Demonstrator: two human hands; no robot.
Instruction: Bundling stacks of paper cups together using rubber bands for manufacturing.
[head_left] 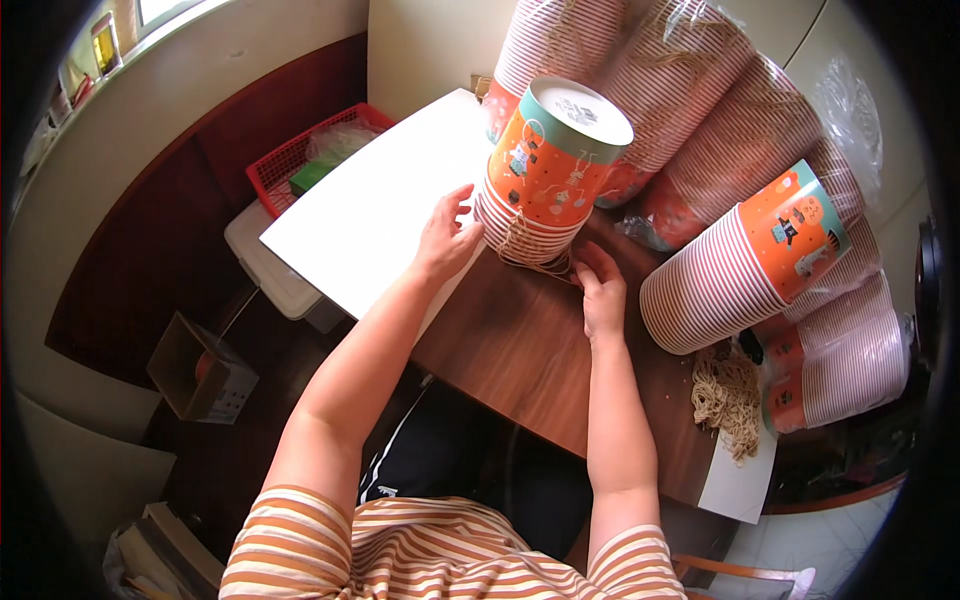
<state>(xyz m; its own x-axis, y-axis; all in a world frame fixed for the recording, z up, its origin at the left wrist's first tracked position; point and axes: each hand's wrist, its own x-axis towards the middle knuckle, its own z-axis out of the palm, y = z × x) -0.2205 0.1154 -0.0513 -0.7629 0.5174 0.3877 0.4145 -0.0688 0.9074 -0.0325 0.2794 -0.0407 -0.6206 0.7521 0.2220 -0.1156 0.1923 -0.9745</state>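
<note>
Left hand: left hand point(445, 238) sits with fingers spread, fingertips against the lower left side of the stack of paper cups point(545, 175); nothing is pinched in it.
Right hand: right hand point(601, 290) is low at the foot of the same stack, fingers bent toward the loose string point(530, 250) wound round the bottom rims; whether it actually nips the string, I cannot tell.
Stack in hand: upside-down nested cups, orange and teal with little cartoon figures, white base on top, standing on the wooden table point(520, 350) just between both hands and leaning a touch to the right.
String: pale twine looped about the lowest cups, a bit trailing onto the table beside the right fingers.
White sheet: white board point(380, 200) lies over the table's left part, under the left wrist, its edge touching the stack's base.
Second stack: lying cup stack point(740, 265) rests on its side to the right, well clear of the right hand.
Wrapped stacks: bagged cup stacks point(700, 110) in clear plastic pile up behind and right, more of them lower right.
Twine heap: bundle of twine point(728, 395) sits on the table near the right edge.
Off the table: red basket point(300, 160) far left beyond the white board; small cardboard box point(200, 370) on the floor below.
</note>
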